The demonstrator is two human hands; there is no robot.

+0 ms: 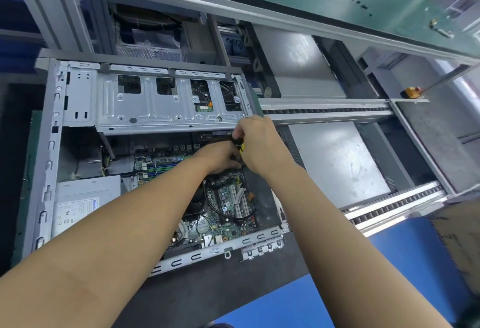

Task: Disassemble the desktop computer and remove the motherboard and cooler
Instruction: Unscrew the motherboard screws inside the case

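– Fingers [237, 134] of the right hand [259, 143]: what have they got?

– They are curled tight round the yellow-and-black handle of a screwdriver [241, 146], which points down into the far right corner of the open desktop computer [52, 146].

– And the left hand [220, 157]?

– It sits just beside the right one, touching it, palm down. Its fingers [235, 164] are bent under at the tool's lower end. I cannot tell whether they pinch the shaft or something else, because the tips are hidden.

– Where is the computer?

– It lies on its side on the dark worktop [207, 288], open face up.

– Where is the board?

– The green motherboard [228, 205] is seated in the right half of the case, with black cables looping across it. Both hands work at its far edge, just below the grey drive cage [168, 102] that spans the far side.

– What about the cooler?

– The cooler [196, 204] shows as a dark fan on the board's left part, half hidden by the left forearm. Metal fins are visible just below the left hand.

– Is anything else in the case?

– A grey power supply [85, 198] with a white label fills the near left corner. A conveyor rail [324, 112] runs off to the right beyond the case.
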